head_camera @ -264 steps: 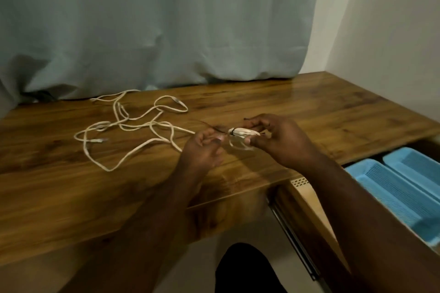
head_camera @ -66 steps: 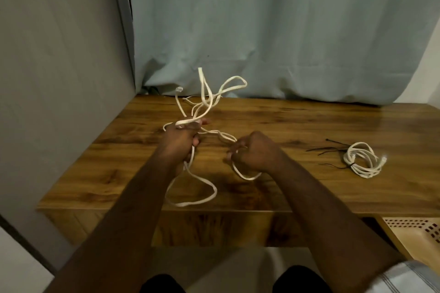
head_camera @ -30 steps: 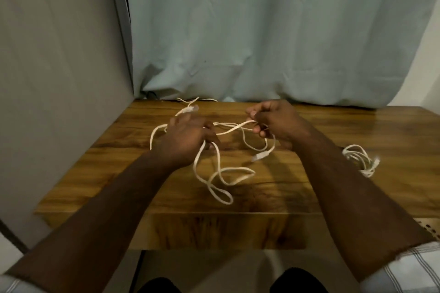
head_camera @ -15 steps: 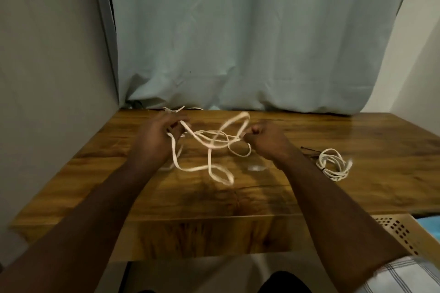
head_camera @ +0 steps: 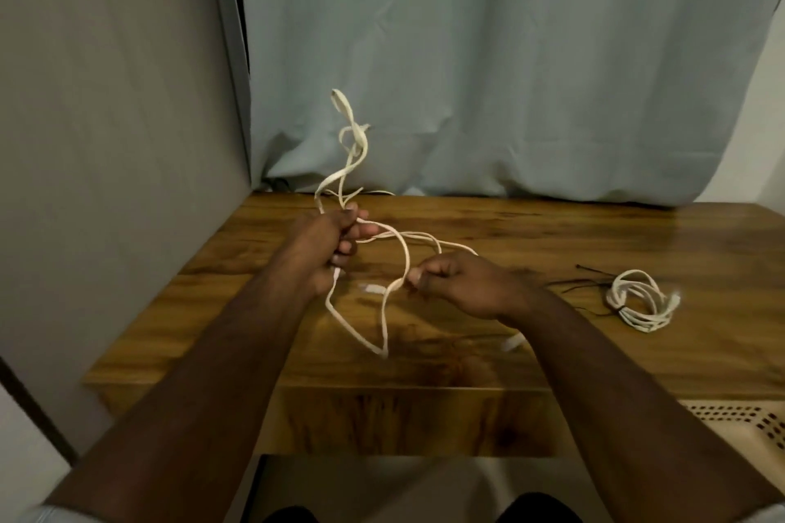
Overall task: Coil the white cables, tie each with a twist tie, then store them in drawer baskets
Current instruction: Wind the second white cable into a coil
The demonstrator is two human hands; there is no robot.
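A loose white cable (head_camera: pixel 384 310) hangs tangled between my hands above the wooden table (head_camera: pixel 552 352). My left hand (head_camera: pixel 329 244) grips a bunch of its strands, and loops of it stand up in the air above that hand. My right hand (head_camera: pixel 456 280) pinches another strand lower and to the right. A long loop of the cable droops to the table top between them. At the right of the table lies a coiled white cable (head_camera: pixel 639 299) bound with a dark tie, with loose black twist ties (head_camera: pixel 577 280) beside it.
A pale blue curtain (head_camera: pixel 509 64) hangs behind the table and a grey wall (head_camera: pixel 106 140) closes off the left side. The perforated beige edge of an open drawer (head_camera: pixel 752 422) shows at the lower right.
My left hand has stayed near the back left while part of the cable flicked upward. My right hand has drawn a strand down and to the right. The camera has turned slightly left.
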